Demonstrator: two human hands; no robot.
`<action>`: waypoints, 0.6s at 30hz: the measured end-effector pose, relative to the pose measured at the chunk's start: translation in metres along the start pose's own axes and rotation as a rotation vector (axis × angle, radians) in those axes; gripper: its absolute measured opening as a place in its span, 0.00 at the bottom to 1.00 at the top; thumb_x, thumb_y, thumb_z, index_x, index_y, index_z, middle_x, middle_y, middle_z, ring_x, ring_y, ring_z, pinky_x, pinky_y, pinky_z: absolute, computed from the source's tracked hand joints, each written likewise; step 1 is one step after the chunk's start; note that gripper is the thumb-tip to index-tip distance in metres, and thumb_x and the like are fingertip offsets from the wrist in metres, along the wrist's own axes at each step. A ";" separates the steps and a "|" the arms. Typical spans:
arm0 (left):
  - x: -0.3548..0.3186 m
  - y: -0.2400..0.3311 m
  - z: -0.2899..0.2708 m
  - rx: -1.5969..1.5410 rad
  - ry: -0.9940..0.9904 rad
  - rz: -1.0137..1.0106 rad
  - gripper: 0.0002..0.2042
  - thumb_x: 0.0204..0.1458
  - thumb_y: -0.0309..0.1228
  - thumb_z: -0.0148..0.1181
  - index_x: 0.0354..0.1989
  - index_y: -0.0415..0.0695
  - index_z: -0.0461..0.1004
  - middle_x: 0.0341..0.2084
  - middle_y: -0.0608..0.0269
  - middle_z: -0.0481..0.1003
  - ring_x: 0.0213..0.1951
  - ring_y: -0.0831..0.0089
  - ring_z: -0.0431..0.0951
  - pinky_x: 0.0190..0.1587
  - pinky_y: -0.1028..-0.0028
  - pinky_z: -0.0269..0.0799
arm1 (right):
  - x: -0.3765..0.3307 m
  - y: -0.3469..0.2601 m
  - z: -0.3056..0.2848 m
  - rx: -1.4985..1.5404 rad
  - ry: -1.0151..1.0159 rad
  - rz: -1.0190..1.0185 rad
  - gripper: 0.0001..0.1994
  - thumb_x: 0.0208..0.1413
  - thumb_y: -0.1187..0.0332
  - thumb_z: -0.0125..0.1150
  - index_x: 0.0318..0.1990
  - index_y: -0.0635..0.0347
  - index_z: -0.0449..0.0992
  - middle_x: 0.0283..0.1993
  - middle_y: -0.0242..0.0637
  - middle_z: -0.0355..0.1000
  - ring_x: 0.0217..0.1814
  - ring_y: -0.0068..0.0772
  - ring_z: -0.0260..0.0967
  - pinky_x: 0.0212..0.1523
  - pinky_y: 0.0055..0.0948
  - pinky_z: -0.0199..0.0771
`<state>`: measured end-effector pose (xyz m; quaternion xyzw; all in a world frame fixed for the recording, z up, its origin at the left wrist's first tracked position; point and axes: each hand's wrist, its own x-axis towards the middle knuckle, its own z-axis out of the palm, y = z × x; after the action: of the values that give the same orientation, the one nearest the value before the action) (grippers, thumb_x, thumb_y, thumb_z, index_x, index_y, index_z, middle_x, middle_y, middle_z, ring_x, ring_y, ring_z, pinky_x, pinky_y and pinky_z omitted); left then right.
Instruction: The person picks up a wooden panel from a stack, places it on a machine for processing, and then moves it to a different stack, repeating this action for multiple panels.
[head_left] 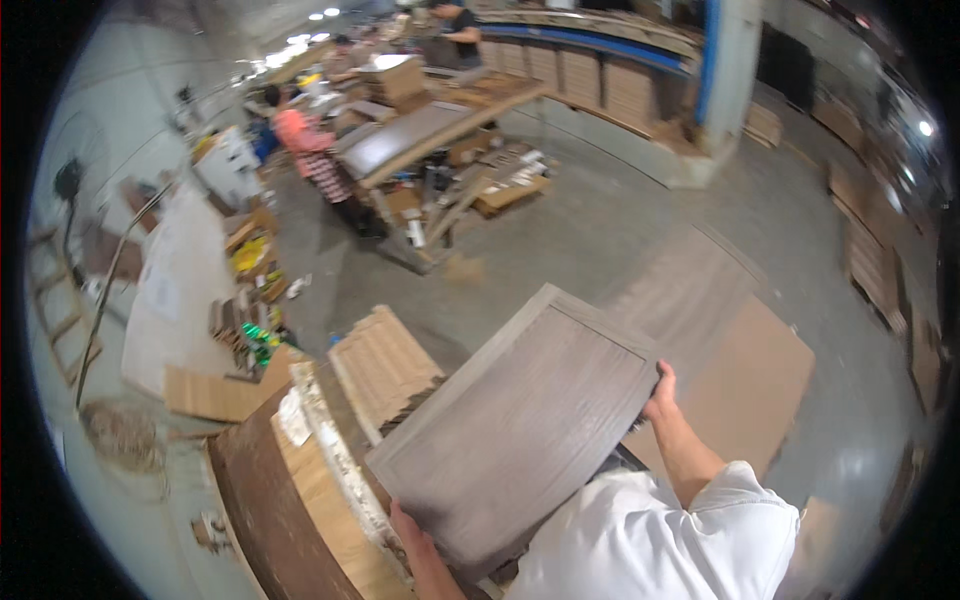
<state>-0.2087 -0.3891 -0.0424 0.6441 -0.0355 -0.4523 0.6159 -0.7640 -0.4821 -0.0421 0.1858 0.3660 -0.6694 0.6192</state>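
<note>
A grey-brown wooden panel (520,425) with a raised frame border, like a cabinet door, is held tilted in front of me. My right hand (660,393) grips its right edge, the thumb up at the side and the other fingers hidden behind. At the lower left edge, my left hand (412,532) holds the panel, its fingers partly hidden beneath. Left of the panel stands a worn wooden workbench (290,510) with a whitish, stained rail. Beyond it lies a stack of light wooden panels (382,358).
On the floor to the right lie a brown board (745,380) and a greyish panel (690,275). Farther off, a person in an orange top (300,130) stands by a long worktable (430,130). A pillar (735,80) rises at the back right; boards lean along the right side.
</note>
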 end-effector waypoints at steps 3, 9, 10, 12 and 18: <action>0.008 -0.010 0.074 0.123 -0.137 -0.080 0.26 0.58 0.42 0.51 0.59 0.35 0.67 0.56 0.53 0.71 0.56 0.58 0.71 0.61 0.60 0.64 | 0.016 -0.025 -0.048 -0.044 0.111 -0.159 0.34 0.58 0.46 0.50 0.66 0.60 0.62 0.68 0.48 0.61 0.69 0.51 0.58 0.69 0.54 0.53; -0.008 -0.052 0.202 0.373 -0.153 0.017 0.23 0.58 0.36 0.49 0.57 0.33 0.67 0.53 0.51 0.72 0.54 0.59 0.73 0.58 0.63 0.66 | 0.050 -0.097 -0.087 0.059 0.286 -0.226 0.32 0.59 0.50 0.51 0.65 0.62 0.62 0.68 0.48 0.61 0.69 0.49 0.59 0.70 0.50 0.55; -0.003 -0.062 0.215 0.377 -0.110 -0.066 0.22 0.58 0.35 0.49 0.57 0.33 0.68 0.53 0.51 0.72 0.54 0.59 0.73 0.58 0.62 0.66 | 0.059 -0.107 -0.089 0.028 0.246 -0.262 0.32 0.59 0.50 0.51 0.65 0.62 0.62 0.68 0.48 0.61 0.69 0.49 0.59 0.70 0.50 0.55; 0.002 -0.088 0.240 0.373 -0.195 -0.065 0.22 0.58 0.35 0.49 0.55 0.32 0.69 0.51 0.51 0.73 0.52 0.59 0.73 0.57 0.62 0.66 | 0.073 -0.125 -0.093 0.094 0.376 -0.204 0.30 0.60 0.54 0.53 0.65 0.62 0.61 0.66 0.49 0.63 0.67 0.48 0.60 0.68 0.49 0.58; -0.019 -0.156 0.347 0.660 -0.330 0.058 0.21 0.57 0.40 0.50 0.50 0.34 0.71 0.44 0.52 0.76 0.45 0.61 0.75 0.50 0.62 0.69 | 0.093 -0.132 -0.084 -0.503 0.493 -0.642 0.24 0.62 0.66 0.56 0.64 0.64 0.61 0.62 0.47 0.66 0.64 0.40 0.63 0.63 0.38 0.64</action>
<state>-0.5173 -0.6043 -0.1026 0.7251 -0.2967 -0.4967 0.3734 -0.9236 -0.4909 -0.1288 0.0607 0.6917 -0.6534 0.3016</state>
